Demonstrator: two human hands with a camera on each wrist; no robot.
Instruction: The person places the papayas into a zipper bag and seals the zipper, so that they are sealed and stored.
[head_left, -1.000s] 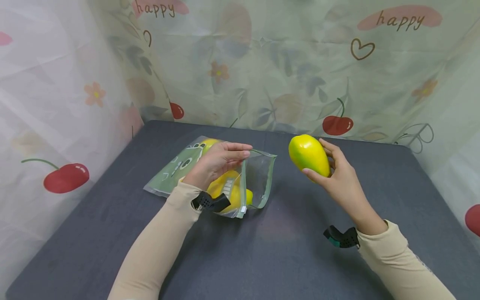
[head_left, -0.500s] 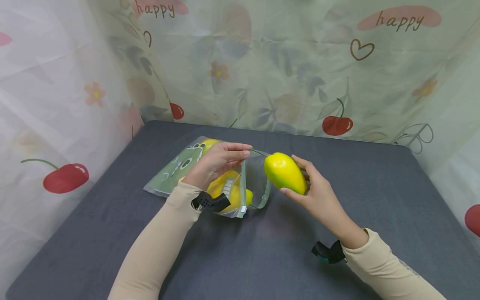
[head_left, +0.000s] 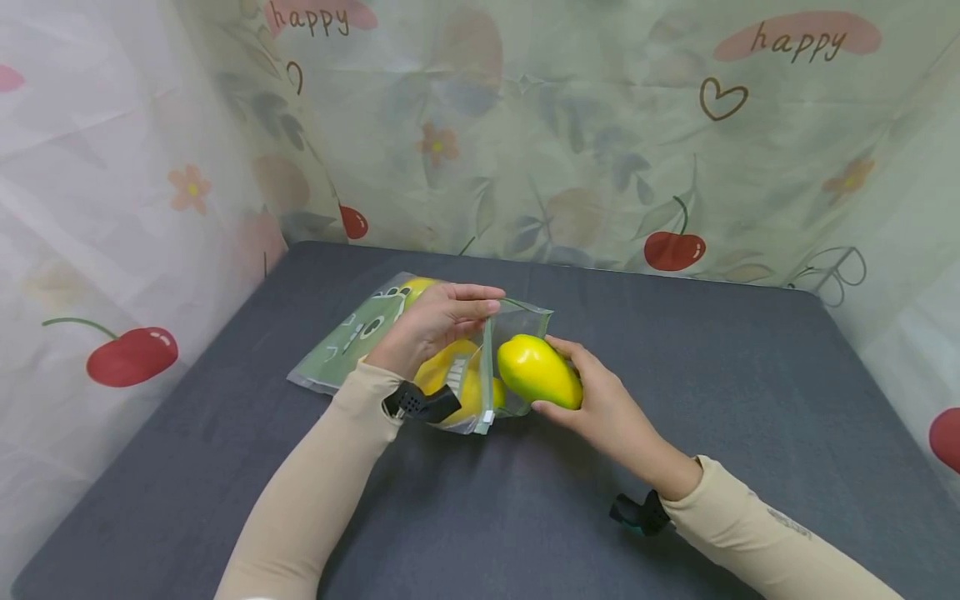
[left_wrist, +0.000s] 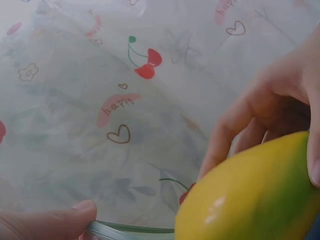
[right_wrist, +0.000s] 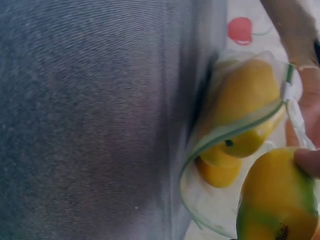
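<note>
My left hand (head_left: 438, 323) pinches the upper rim of a clear zip bag (head_left: 348, 342) with a green frog-like print and green edging. The mouth of the bag gapes toward the right. A yellow-green mango (head_left: 538, 372) is gripped by my right hand (head_left: 607, 408), thumb below and fingers behind it. Its front end overlaps the bag's mouth in the head view. Several yellow fruits (right_wrist: 250, 100) lie inside the bag, as the right wrist view shows. In the left wrist view, the left thumb (left_wrist: 75, 215) presses on the bag's rim beside the mango.
The bag lies on a dark grey table (head_left: 525, 517). Behind it hangs a cloth backdrop (head_left: 525, 150) with cherries and lettering. A loop of thin cable (head_left: 840, 275) hangs at the table's far right corner. Each wrist wears a black camera mount (head_left: 422, 404).
My right hand has carried the mango left and downward, from right of the bag to its mouth. The left hand and the bag have stayed in place.
</note>
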